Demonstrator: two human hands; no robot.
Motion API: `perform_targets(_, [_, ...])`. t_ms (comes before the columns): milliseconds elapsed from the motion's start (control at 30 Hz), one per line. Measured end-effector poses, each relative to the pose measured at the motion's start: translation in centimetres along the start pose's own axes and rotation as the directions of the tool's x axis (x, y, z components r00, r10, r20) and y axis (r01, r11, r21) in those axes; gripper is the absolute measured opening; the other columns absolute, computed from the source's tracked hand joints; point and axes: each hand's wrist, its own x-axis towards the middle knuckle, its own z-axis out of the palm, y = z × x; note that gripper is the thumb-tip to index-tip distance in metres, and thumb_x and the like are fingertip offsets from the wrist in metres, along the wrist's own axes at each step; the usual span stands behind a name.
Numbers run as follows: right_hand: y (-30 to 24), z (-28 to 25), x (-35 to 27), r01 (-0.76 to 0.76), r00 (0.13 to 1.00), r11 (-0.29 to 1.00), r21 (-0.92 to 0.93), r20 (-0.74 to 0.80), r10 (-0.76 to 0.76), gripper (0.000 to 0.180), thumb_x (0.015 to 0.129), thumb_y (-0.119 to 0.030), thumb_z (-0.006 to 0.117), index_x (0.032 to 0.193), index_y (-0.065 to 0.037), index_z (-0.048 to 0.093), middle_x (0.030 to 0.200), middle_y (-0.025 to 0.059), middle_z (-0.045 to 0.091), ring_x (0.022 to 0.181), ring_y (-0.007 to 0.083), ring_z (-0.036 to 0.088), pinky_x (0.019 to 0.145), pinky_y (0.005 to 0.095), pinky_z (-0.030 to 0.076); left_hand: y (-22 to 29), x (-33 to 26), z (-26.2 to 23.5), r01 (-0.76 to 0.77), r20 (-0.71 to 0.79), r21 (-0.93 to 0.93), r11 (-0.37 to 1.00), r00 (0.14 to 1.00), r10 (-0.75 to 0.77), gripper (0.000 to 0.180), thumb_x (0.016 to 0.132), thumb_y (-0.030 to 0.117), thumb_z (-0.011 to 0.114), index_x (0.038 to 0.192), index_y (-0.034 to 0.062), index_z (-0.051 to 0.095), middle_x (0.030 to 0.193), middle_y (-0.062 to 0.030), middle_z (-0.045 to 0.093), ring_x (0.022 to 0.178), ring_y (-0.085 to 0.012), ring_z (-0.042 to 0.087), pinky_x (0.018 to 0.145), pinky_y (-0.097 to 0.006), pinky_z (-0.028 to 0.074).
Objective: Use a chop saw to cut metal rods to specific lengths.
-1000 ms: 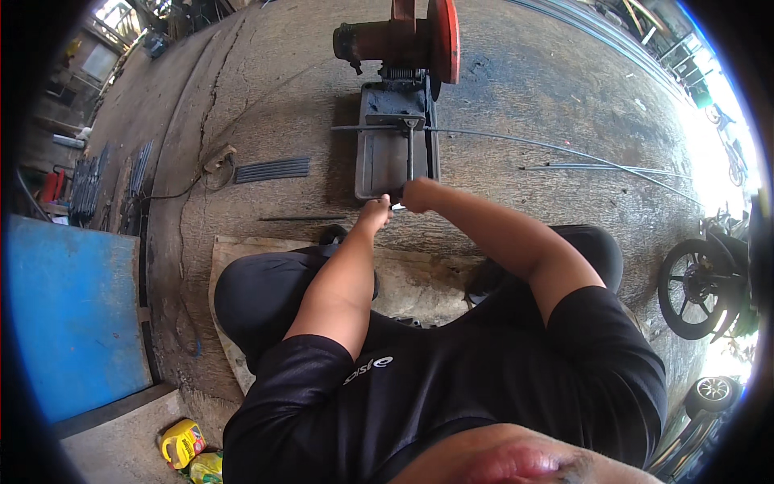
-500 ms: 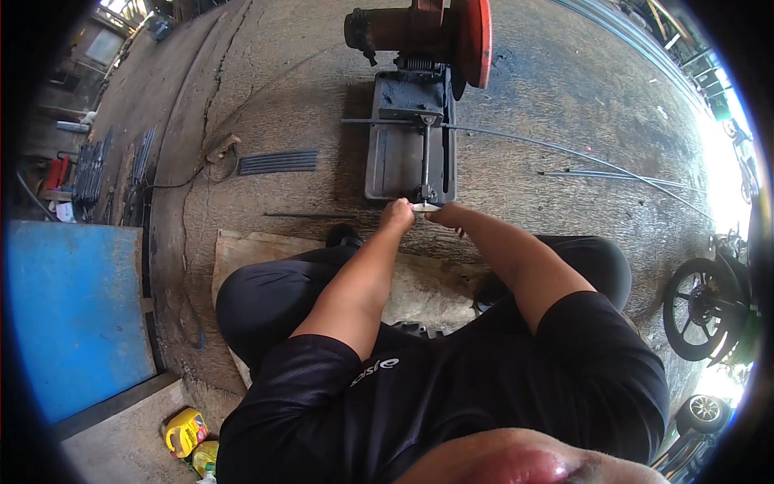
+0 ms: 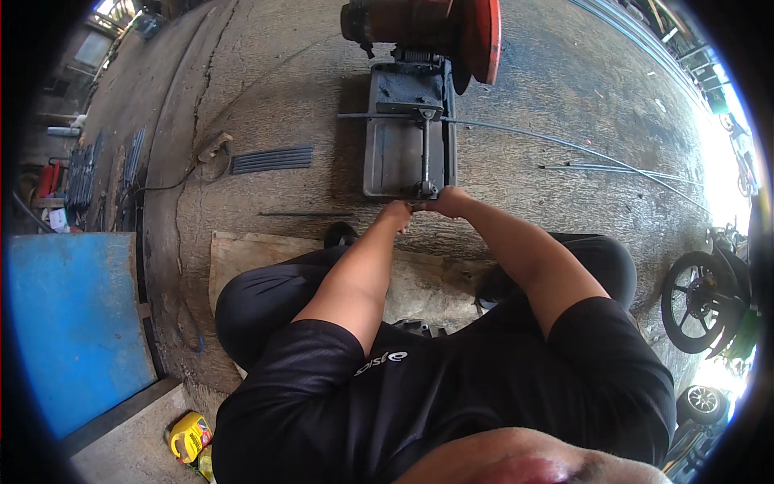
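Note:
In front of me a cut-off saw with a red disc guard (image 3: 482,40) stands on a grey metal base (image 3: 385,165). A long thin metal rod (image 3: 532,134) lies across the base, held at the vise jaw, its short end sticking out to the left. The vise screw (image 3: 426,153) runs from the jaw to the base's near edge. There my left hand (image 3: 396,215) and my right hand (image 3: 448,202) meet at the vise handle (image 3: 416,207), fingers curled on it. The hands hide most of the handle. The saw's head is raised.
Several short cut rods (image 3: 272,160) lie side by side left of the saw, near a cable (image 3: 181,187). One loose rod (image 3: 298,214) lies closer to me. More rods (image 3: 621,171) are at right, with a motorcycle wheel (image 3: 700,302) beyond. A blue panel (image 3: 76,315) stands left.
My right hand has shifted left and up over the vise handle, covering the pale part seen between the hands before. My left hand stays near its place. The rod remains across the base.

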Motion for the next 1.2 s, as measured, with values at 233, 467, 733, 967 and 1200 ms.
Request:
perform_targets(233, [0.5, -0.9, -2.0, -0.133, 0.984, 0.921, 0.366, 0.158, 0.080, 0.055, 0.084, -0.051, 0.067, 0.088, 0.004, 0.067, 0.072, 0.0144, 0.069, 0.062, 0.0217, 0.069, 0.059, 0.0316, 0.058, -4.1, 3.2, 0.7, -0.085, -0.219, -0.228, 0.970, 0.975, 0.034, 0.027, 0.096, 0.025, 0.045, 0.094, 0.0061, 0.063, 0.070, -0.0110, 0.066, 0.056, -0.0201, 0.064, 0.048, -0.037, 0.049])
perform_targets(467, [1.1, -3.6, -6.8, -0.137, 0.553, 0.618, 0.774, 0.577, -0.601, 0.067, 0.091, -0.010, 0.059, 0.149, -0.013, 0.026, 0.155, 0.0134, 0.024, 0.127, 0.0335, 0.047, 0.091, 0.0506, 0.052, -2.3, -0.4, -0.8, -0.022, -0.287, -0.794, 0.607, 0.895, -0.343, 0.049, 0.098, 0.052, 0.038, 0.102, 0.0095, 0.061, 0.067, -0.0043, 0.060, 0.050, -0.0161, 0.058, 0.039, -0.032, 0.043])
perform_targets(733, [4.8, 1.5, -5.1, -0.213, 0.888, 0.924, 0.319, 0.458, 0.047, 0.068, 0.088, -0.011, 0.058, 0.149, -0.017, 0.029, 0.141, 0.0199, 0.044, 0.111, 0.0339, 0.060, 0.079, 0.0503, 0.058, 0.7, -3.8, -0.1, -0.121, -0.341, -0.298, 0.947, 0.940, 0.013, 0.063, 0.093, 0.062, 0.041, 0.104, 0.0030, 0.062, 0.084, -0.0135, 0.067, 0.066, -0.0269, 0.066, 0.060, -0.040, 0.052])
perform_targets(967, [6.0, 2.6, -3.2, -0.273, 0.940, 0.811, 0.517, 0.321, 0.112, 0.068, 0.086, -0.009, 0.061, 0.147, -0.013, 0.032, 0.125, 0.0211, 0.056, 0.092, 0.0321, 0.067, 0.071, 0.0440, 0.059, 1.5, -3.5, 0.9, 0.124, -0.408, 0.070, 0.990, 0.909, -0.085, 0.072, 0.087, 0.063, 0.049, 0.120, 0.0000, 0.058, 0.125, -0.0226, 0.058, 0.119, -0.0350, 0.055, 0.099, -0.044, 0.044])
perform_targets(1200, [7.5, 3.2, -2.9, -0.219, 0.961, 0.697, 0.683, 0.276, 0.032, 0.063, 0.087, -0.004, 0.058, 0.146, -0.010, 0.036, 0.118, 0.0184, 0.062, 0.088, 0.0294, 0.069, 0.068, 0.0393, 0.059, 3.1, -3.0, 2.1, 0.193, -0.429, 0.198, 0.961, 0.899, -0.092, 0.060, 0.090, 0.054, 0.048, 0.117, 0.0011, 0.060, 0.122, -0.0229, 0.060, 0.115, -0.0376, 0.057, 0.095, -0.046, 0.047])
